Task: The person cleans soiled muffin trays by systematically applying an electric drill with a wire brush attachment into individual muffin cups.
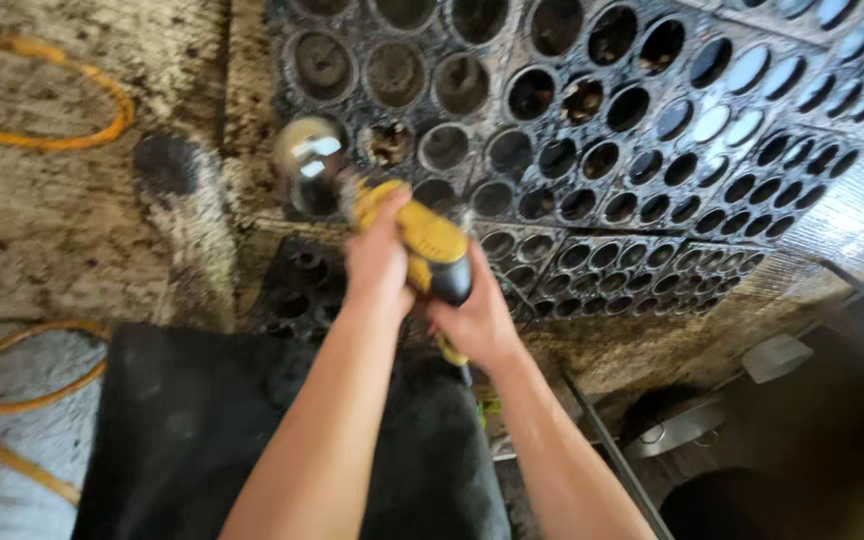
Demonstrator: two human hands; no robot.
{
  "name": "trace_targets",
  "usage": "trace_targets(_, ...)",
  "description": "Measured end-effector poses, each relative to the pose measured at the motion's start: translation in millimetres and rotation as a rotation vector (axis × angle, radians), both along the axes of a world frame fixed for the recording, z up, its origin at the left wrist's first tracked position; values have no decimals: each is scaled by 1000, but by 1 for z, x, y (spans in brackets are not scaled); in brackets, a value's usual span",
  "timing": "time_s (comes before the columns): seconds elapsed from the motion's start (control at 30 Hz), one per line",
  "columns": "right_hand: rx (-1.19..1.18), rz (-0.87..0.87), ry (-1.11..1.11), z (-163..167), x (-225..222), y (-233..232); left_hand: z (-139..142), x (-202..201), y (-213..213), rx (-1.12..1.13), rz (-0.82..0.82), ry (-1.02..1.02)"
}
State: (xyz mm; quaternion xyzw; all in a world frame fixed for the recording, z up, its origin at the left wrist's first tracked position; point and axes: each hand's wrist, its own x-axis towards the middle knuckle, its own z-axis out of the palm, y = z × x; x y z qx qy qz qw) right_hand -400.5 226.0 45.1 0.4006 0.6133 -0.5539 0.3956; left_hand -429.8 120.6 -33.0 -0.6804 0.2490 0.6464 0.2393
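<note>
Both hands, left hand [377, 262] and right hand [472, 320], grip tight around the yellow power tool [422, 245], its spinning head [307, 165] at ten o'clock against the perforated black mat [592, 130], where it might snag a hole's rim and kick.

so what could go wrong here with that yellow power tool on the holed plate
1. The spinning round head of the yellow power tool is blurred beside a hole rim in the dirty black perforated plate; it might snag and kick.
2. Both bare hands, left hand and right hand, sit close behind it.
3. The orange hose loops nearby and may tangle.
</note>
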Motion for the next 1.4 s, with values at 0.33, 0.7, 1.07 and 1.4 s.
trace_targets(0.33,425,688,-184,19,-57,-92,-36,-10,-87,411,112,192)
trace_targets(0.7,430,733,-61,17,-56,-74,-36,16,-66,484,291,163)
trace_targets(1.07,435,914,162,27,-46,-108,-24,21,-106,591,273,214)
trace_targets(1.4,230,394,279,71,19,-17,41,62,-14,124,-6,85)
